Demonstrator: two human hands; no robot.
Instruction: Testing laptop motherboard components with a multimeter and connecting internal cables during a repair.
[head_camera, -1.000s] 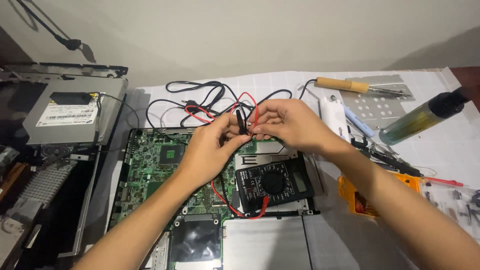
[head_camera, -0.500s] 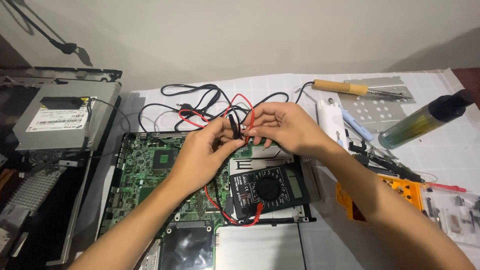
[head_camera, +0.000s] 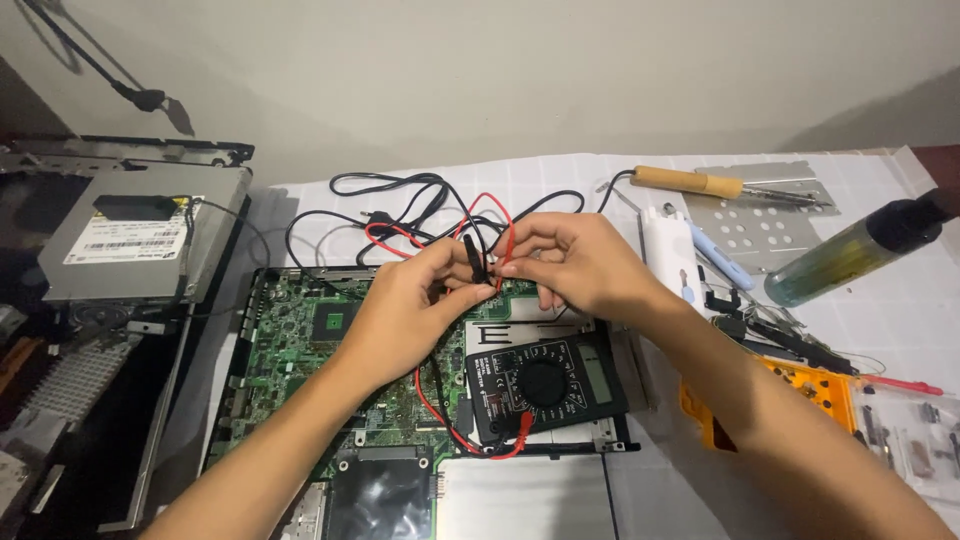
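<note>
My left hand (head_camera: 415, 310) grips a black test probe (head_camera: 470, 257) upright above the green circuit board (head_camera: 300, 345) of an opened laptop. My right hand (head_camera: 575, 262) pinches a red test probe (head_camera: 508, 250) right beside it; the two probes nearly touch. Red and black leads (head_camera: 430, 225) loop behind the hands and down to a black multimeter (head_camera: 545, 385) lying on the laptop just below my hands.
A silver optical drive (head_camera: 140, 240) lies at the left. A wood-handled soldering iron (head_camera: 690, 182) and a perforated metal plate (head_camera: 775, 215) sit at the back right, with a greenish bottle (head_camera: 855, 258), a white tool (head_camera: 668, 250) and an orange case (head_camera: 810, 395) at the right.
Both hands stay together holding the probes and have barely shifted. The view has drifted slightly, so the board and multimeter sit a little further left.
</note>
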